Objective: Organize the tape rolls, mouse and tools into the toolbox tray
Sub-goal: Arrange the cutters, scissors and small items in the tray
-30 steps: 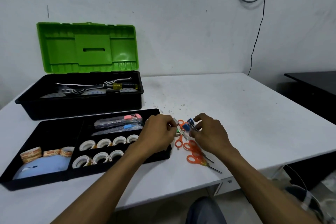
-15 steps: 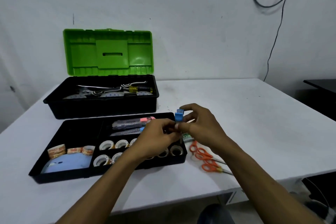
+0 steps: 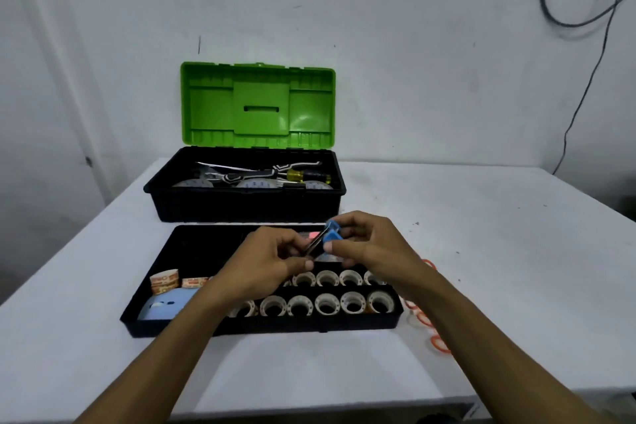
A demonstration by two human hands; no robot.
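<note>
A black toolbox tray (image 3: pixel 261 327) lies on the white table in front of me. Several white tape rolls (image 3: pixel 325 303) fill its two front rows. Brown tape rolls (image 3: pixel 165 280) and a pale blue mouse (image 3: pixel 165 306) sit in its left compartment. Both hands hover over the tray's back compartment. My right hand (image 3: pixel 371 241) pinches a small blue-handled tool (image 3: pixel 330 232) by its blue end. My left hand (image 3: pixel 272 262) pinches the tool's thin metal end. A pink-tipped utility knife (image 3: pixel 311 235) shows behind the fingers, mostly hidden.
The open toolbox (image 3: pixel 247 206) with its green lid (image 3: pixel 258 103) upright stands behind the tray, holding a yellow-handled screwdriver (image 3: pixel 303 175) and other tools. Orange-handled scissors (image 3: pixel 421 318) lie on the table right of the tray, partly behind my right forearm.
Both hands lifted the blue-handled tool off the table beside the scissors and carried it left, over the tray. The view shifted so the tray sits centred.
</note>
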